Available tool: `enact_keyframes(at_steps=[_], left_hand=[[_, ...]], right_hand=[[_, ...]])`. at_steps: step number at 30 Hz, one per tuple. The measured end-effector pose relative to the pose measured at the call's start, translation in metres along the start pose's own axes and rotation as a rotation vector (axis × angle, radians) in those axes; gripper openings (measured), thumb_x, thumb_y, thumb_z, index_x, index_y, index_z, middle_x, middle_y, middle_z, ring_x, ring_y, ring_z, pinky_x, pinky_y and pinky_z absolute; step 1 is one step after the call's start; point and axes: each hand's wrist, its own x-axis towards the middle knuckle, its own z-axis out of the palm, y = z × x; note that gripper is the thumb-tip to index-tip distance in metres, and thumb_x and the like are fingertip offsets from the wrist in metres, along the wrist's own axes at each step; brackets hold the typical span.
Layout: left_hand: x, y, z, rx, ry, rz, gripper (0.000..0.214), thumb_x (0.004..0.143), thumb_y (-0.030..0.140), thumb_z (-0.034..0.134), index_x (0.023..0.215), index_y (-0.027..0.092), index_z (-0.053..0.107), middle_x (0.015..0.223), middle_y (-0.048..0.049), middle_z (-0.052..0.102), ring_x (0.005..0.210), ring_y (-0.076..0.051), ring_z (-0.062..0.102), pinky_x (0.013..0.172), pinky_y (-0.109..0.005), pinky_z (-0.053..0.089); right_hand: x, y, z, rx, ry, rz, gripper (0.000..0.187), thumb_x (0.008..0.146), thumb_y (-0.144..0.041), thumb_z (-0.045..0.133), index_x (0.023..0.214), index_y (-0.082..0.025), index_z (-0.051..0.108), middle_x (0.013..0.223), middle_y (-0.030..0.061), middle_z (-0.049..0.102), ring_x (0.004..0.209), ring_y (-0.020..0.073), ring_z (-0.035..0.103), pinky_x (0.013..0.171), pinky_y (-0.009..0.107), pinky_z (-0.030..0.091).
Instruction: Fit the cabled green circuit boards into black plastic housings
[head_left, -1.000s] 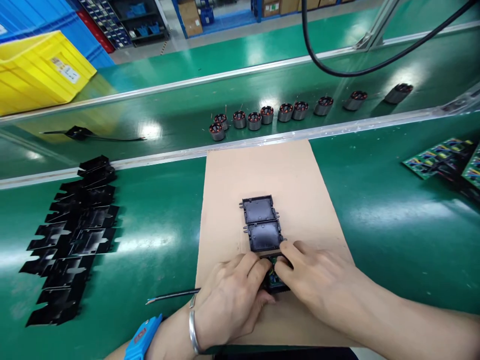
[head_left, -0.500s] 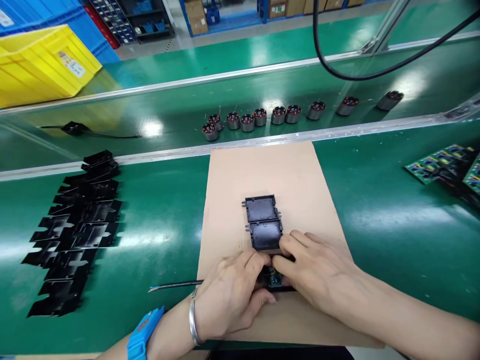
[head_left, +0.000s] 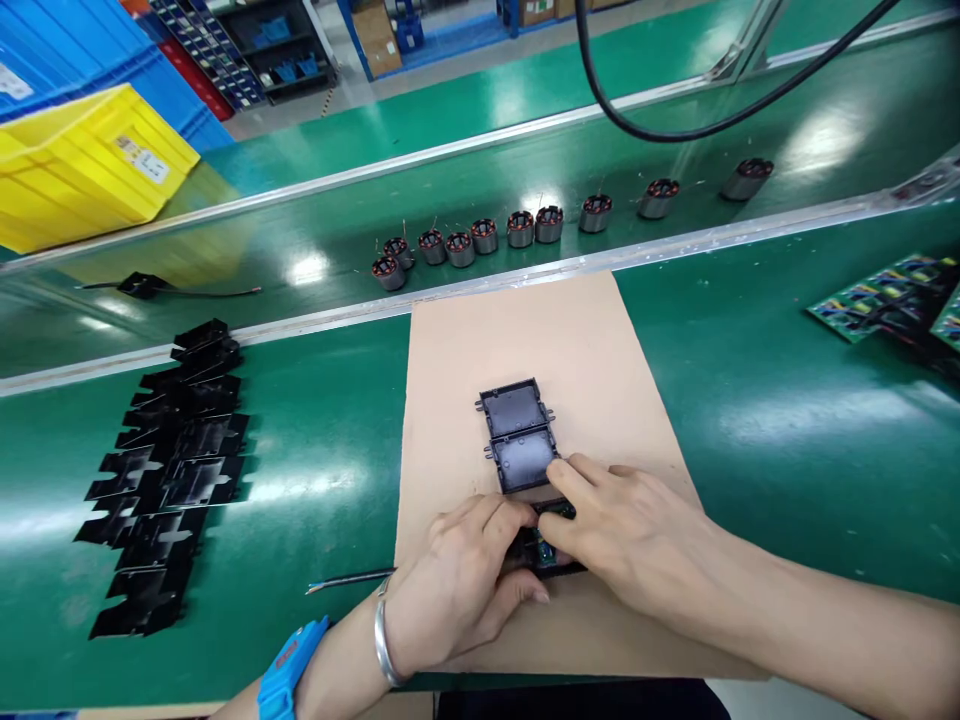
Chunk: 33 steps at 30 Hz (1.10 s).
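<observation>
A black plastic case (head_left: 556,572) with a green circuit board (head_left: 546,550) in it lies on the cardboard sheet, partly covered by my hands. My left hand (head_left: 469,575) grips its left end, thumb at the near side and fingers curled over the top. My right hand (head_left: 630,525) is closed at the right end, its thumb pressed by the board and its fingers bent at the far edge. From under my left hand a black cable (head_left: 352,578) runs left to bared wire ends. Just beyond the case lie two empty black case halves (head_left: 525,460), close to my right fingertips.
Cardboard (head_left: 450,350) covers the middle of the green bench. Black folded sheets (head_left: 161,520) lie left, circuit boards (head_left: 877,295) right. Several copper-wound stators (head_left: 520,230) stand along the back strip. A yellow bin (head_left: 97,165) stands back left; a black cable loop (head_left: 675,133) hangs above.
The whole view has shifted and tilted slightly. Both hands keep their places on the case; my right fingers have moved only a little, showing more of the case's far edge.
</observation>
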Motion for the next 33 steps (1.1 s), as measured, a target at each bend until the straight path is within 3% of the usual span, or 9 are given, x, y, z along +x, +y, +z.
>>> enact_keyframes(at_steps=[3, 6, 9, 12, 15, 22, 27, 30, 33], left_hand=[[-0.004, -0.002, -0.008, -0.094, -0.012, -0.064, 0.043, 0.086, 0.021, 0.060, 0.125, 0.022, 0.043, 0.101, -0.0030, 0.064, 0.088, -0.019, 0.062, 0.079, -0.033, 0.051], [-0.007, 0.001, -0.012, -0.018, 0.013, -0.126, 0.025, 0.087, 0.015, 0.052, 0.111, 0.022, 0.053, 0.090, -0.0014, 0.065, 0.080, -0.019, 0.061, 0.074, -0.034, 0.051], [-0.007, 0.010, -0.010, 0.051, 0.039, -0.087, 0.012, 0.089, 0.015, 0.047, 0.091, 0.021, 0.058, 0.087, -0.0025, 0.063, 0.079, -0.020, 0.060, 0.071, -0.033, 0.049], [-0.006, 0.017, -0.002, 0.068, 0.134, -0.048, 0.013, 0.089, 0.014, 0.045, 0.090, 0.020, 0.057, 0.083, -0.0031, 0.060, 0.075, -0.019, 0.057, 0.066, -0.031, 0.048], [-0.007, 0.016, 0.008, 0.245, 0.214, 0.034, 0.016, 0.089, 0.010, 0.041, 0.086, 0.019, 0.054, 0.081, -0.0043, 0.056, 0.073, -0.020, 0.053, 0.062, -0.033, 0.047], [-0.008, 0.015, 0.022, 0.640, 0.074, 0.073, 0.019, 0.080, 0.001, 0.045, 0.083, 0.020, 0.047, 0.080, -0.0023, 0.053, 0.071, -0.021, 0.050, 0.055, -0.032, 0.045], [-0.004, 0.016, 0.021, 0.645, 0.040, 0.046, 0.020, 0.078, 0.001, 0.049, 0.084, 0.020, 0.046, 0.082, -0.0009, 0.053, 0.072, -0.020, 0.051, 0.055, -0.031, 0.045], [-0.004, 0.014, 0.019, 0.634, 0.071, 0.061, 0.021, 0.078, 0.002, 0.049, 0.088, 0.020, 0.049, 0.082, -0.0009, 0.053, 0.071, -0.020, 0.051, 0.057, -0.032, 0.045], [-0.007, 0.011, 0.020, 0.573, 0.115, 0.057, 0.022, 0.081, 0.002, 0.048, 0.093, 0.020, 0.053, 0.083, -0.0015, 0.056, 0.073, -0.020, 0.051, 0.060, -0.033, 0.046]], right_hand=[[-0.002, 0.001, 0.002, 0.042, -0.002, 0.011, 0.012, 0.086, -0.010, 0.054, 0.087, -0.022, 0.057, 0.090, 0.0038, 0.048, 0.078, 0.0211, 0.045, 0.054, 0.030, 0.029], [-0.003, 0.002, 0.006, 0.078, 0.037, 0.002, 0.013, 0.085, -0.009, 0.054, 0.082, -0.021, 0.054, 0.090, 0.0026, 0.047, 0.081, 0.0209, 0.044, 0.059, 0.032, 0.030], [-0.004, 0.003, 0.011, 0.121, 0.074, -0.007, 0.014, 0.088, -0.011, 0.053, 0.079, -0.021, 0.051, 0.088, 0.0013, 0.048, 0.084, 0.0209, 0.043, 0.064, 0.033, 0.029], [-0.004, 0.005, 0.013, 0.163, 0.077, 0.000, 0.015, 0.089, -0.010, 0.051, 0.079, -0.021, 0.049, 0.087, 0.0004, 0.048, 0.084, 0.0200, 0.042, 0.064, 0.034, 0.028], [-0.005, 0.005, 0.014, 0.170, 0.091, 0.009, 0.016, 0.089, -0.011, 0.052, 0.076, -0.021, 0.048, 0.085, 0.0000, 0.047, 0.082, 0.0194, 0.041, 0.064, 0.034, 0.027], [-0.004, 0.007, 0.015, 0.194, 0.105, 0.001, 0.013, 0.085, -0.010, 0.056, 0.078, -0.021, 0.054, 0.085, 0.0013, 0.047, 0.081, 0.0192, 0.041, 0.063, 0.033, 0.028], [0.006, 0.004, 0.006, 0.290, 0.048, 0.102, 0.014, 0.086, -0.018, 0.059, 0.072, -0.020, 0.056, 0.083, 0.0020, 0.052, 0.083, 0.0205, 0.046, 0.067, 0.033, 0.033], [0.013, 0.000, 0.003, 0.255, 0.084, 0.171, 0.006, 0.080, -0.016, 0.064, 0.079, -0.020, 0.059, 0.083, 0.0024, 0.055, 0.083, 0.0213, 0.049, 0.068, 0.033, 0.036], [0.025, -0.005, -0.004, 0.184, 0.055, 0.218, 0.017, 0.073, -0.012, 0.067, 0.087, -0.016, 0.059, 0.085, 0.0043, 0.060, 0.080, 0.0211, 0.054, 0.066, 0.032, 0.038]])
